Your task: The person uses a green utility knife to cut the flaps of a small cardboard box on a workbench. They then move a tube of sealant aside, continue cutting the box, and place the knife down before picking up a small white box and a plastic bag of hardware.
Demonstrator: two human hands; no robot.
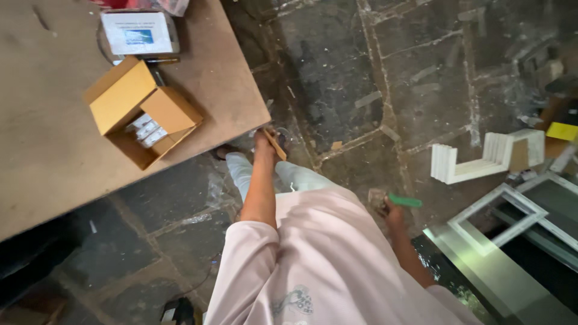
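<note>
I look straight down my own pink shirt to a dark stone floor. My left hand (265, 143) hangs just below the corner of a brown wooden table (48, 138) and grips a thin tan wooden strip (275, 144). My right hand (390, 210) is down at my side, closed on a small tool with a green handle (404, 201). An open cardboard box (141, 114) holding small white packets sits on the table, up and to the left of my left hand.
A white flat box (138, 33) lies at the table's far edge. On the floor to the right stand white U-shaped frame pieces (487, 159), a white-framed panel (518, 210) and a yellow piece (563, 130). Debris is scattered across the floor.
</note>
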